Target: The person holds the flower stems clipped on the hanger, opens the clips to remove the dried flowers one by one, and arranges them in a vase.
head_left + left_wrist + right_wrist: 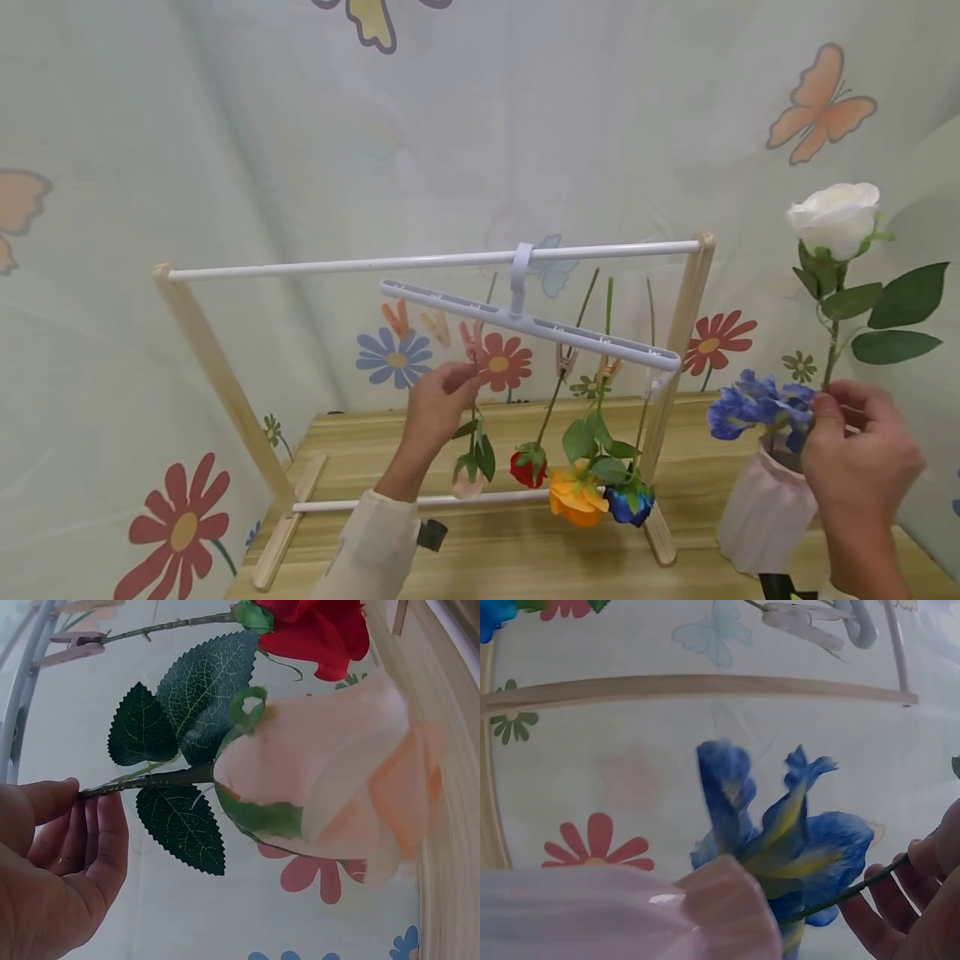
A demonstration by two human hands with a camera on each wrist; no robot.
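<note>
Below the pale hanger, the left hand pinches the upside-down pale pink rose by its stem between thumb and fingers. Right of the hanger, the right hand likewise pinches the upright white rose.

Left grip and right grip in thumb-and-finger pinches, well apart

Soft head-view light, dimmer wrist views, glare on the vase, slight blur on the peach rose
</note>
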